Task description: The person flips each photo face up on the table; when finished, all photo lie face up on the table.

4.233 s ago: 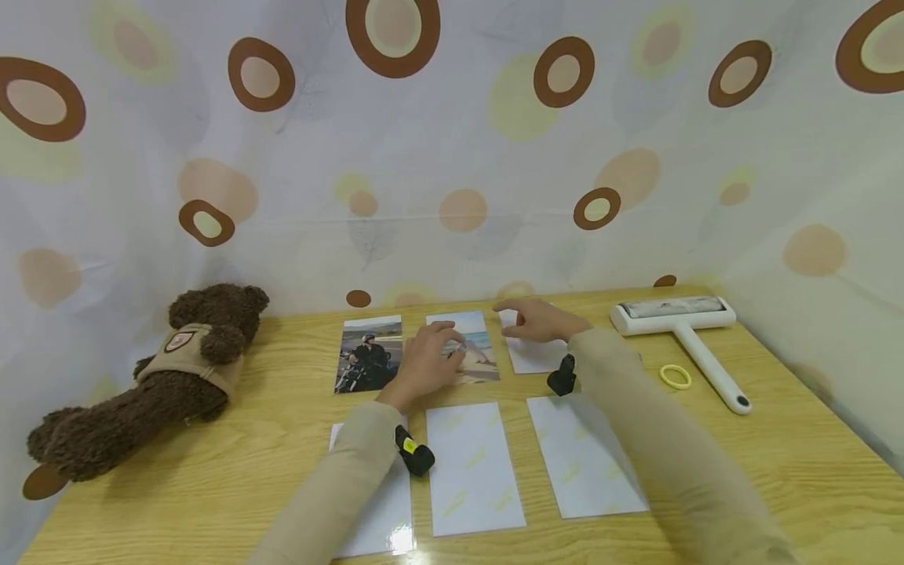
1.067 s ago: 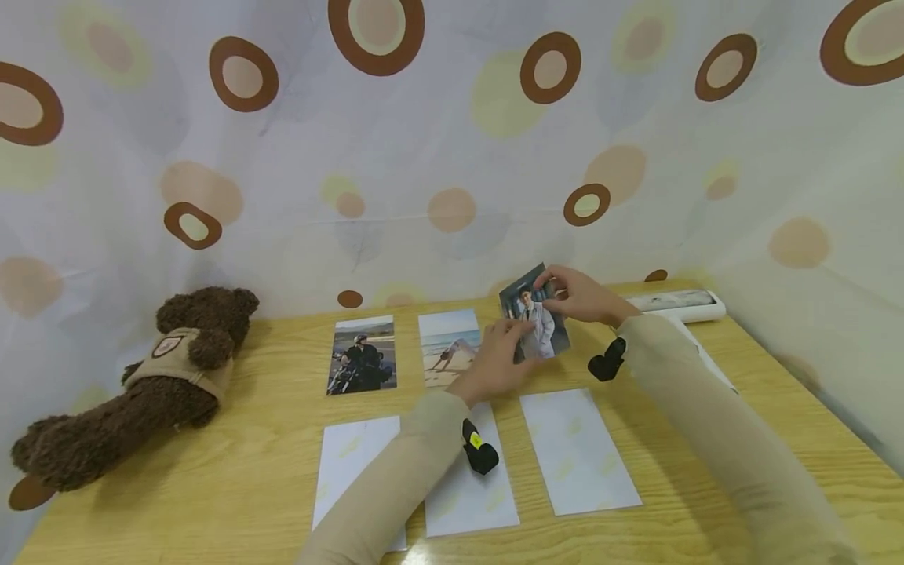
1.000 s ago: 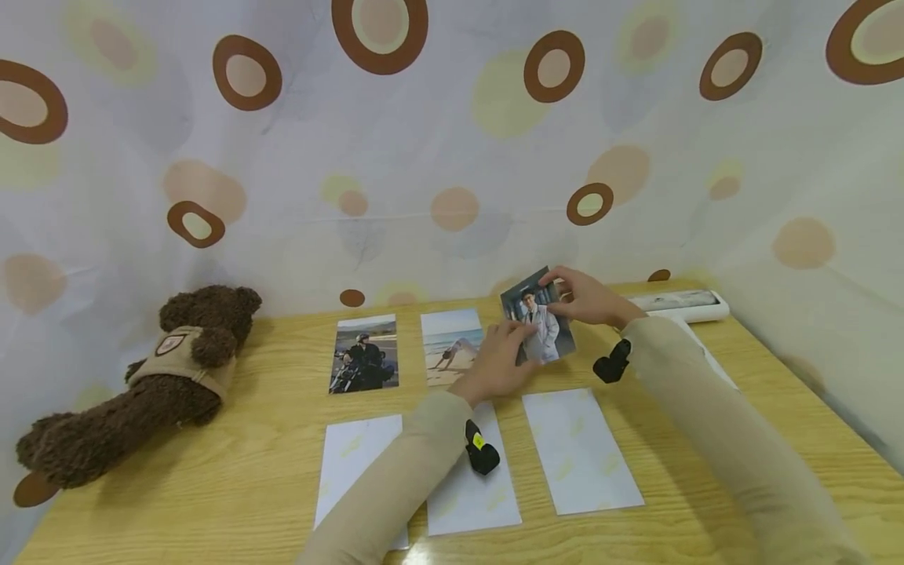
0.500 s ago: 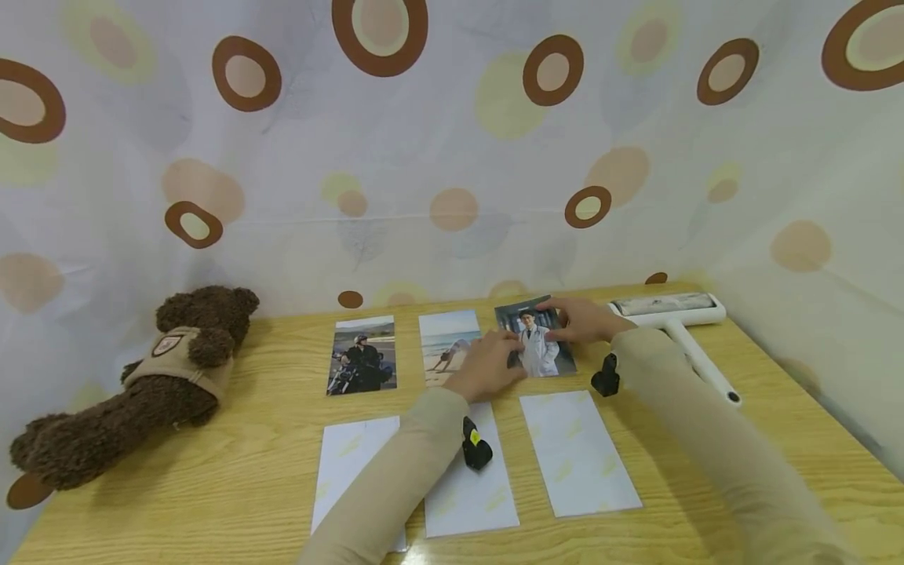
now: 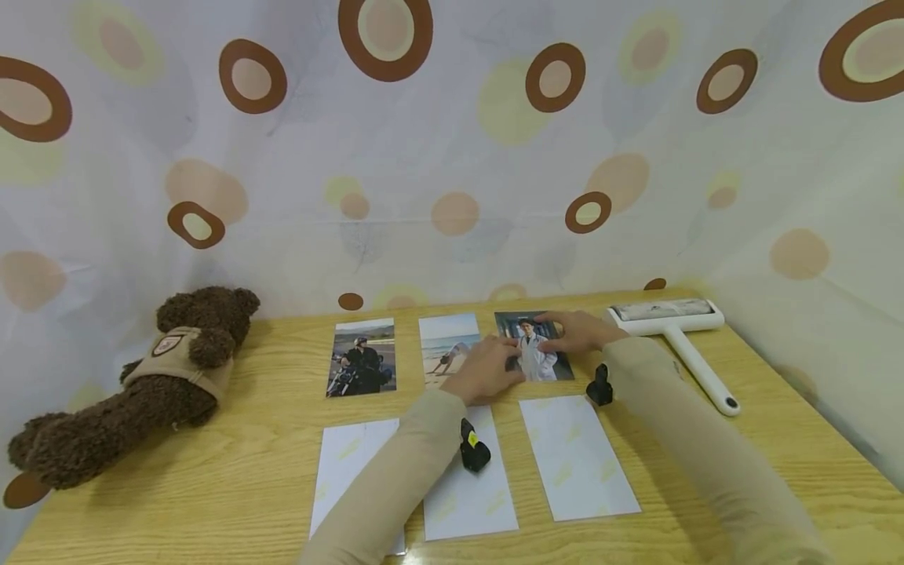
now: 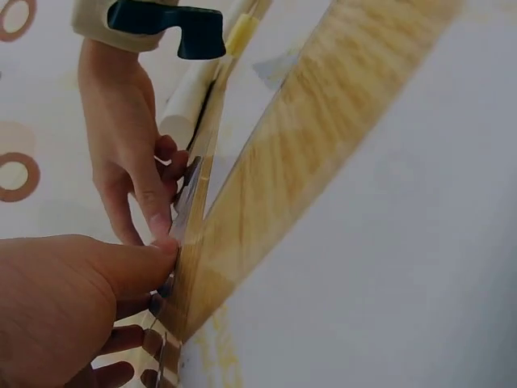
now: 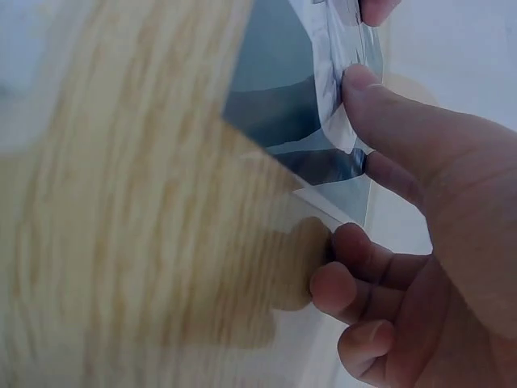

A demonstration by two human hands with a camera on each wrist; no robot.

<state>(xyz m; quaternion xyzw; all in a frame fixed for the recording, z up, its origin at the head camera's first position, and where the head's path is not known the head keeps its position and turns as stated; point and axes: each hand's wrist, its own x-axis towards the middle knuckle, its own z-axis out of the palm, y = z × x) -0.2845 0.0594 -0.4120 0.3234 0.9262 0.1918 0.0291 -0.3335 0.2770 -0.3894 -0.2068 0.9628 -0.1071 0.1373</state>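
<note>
A photo of a person in a white coat [image 5: 538, 362] lies at the back of the table, right end of a row of three. My left hand [image 5: 487, 367] holds its left edge, thumb [image 6: 145, 263] on the print in the left wrist view. At the opposite edge, my right hand [image 5: 581, 331] pinches the photo between thumb [image 7: 380, 105] and forefinger, its other fingers curled beside the edge. Left of it lie a beach photo [image 5: 446, 333], partly behind my left hand, and a motorcycle photo [image 5: 363, 361].
White cards lie face down in front: a left one [image 5: 346, 451] and middle one [image 5: 487, 502], both partly under my left arm, and a right one [image 5: 579, 459]. A white lint roller [image 5: 695, 357] lies right, a brown teddy bear [image 5: 184, 384] left. Patterned cloth [image 5: 452, 157] stands behind.
The right back card, white side up earlier, was lifted and now shows its picture. Since one second ago the photo has come down and straightened onto the table, both hands lowering with it.
</note>
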